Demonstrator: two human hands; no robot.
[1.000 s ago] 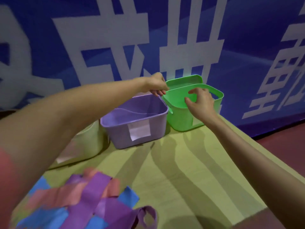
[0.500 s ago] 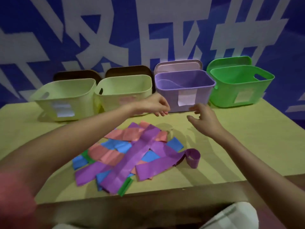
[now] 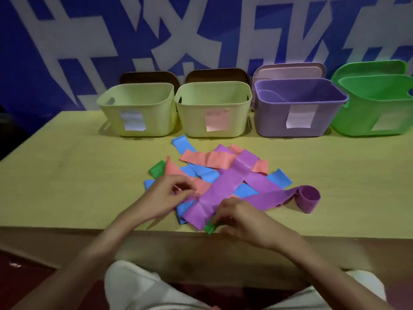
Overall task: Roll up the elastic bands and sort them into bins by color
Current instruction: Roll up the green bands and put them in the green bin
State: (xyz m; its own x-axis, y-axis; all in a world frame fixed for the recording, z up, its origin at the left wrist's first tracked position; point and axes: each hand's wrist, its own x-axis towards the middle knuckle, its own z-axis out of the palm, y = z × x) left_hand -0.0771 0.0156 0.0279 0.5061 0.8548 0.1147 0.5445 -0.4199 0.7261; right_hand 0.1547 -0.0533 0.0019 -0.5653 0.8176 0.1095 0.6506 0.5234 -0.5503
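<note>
the left hand (image 3: 165, 198) is curled over the pile of bands (image 3: 223, 182) on the table (image 3: 67, 186); whether anything is pinched cannot be told. a green band (image 3: 209, 228) is pinched by the right hand (image 3: 243, 220). four bins (image 3: 297, 108) are lined beyond both hands.

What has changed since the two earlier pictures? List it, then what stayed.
Both hands came back from the bins to the pile. The right hand now pinches the green elastic band's near end; the left hand grips a pink band. The purple plastic bin and green plastic bin stayed put.
</note>
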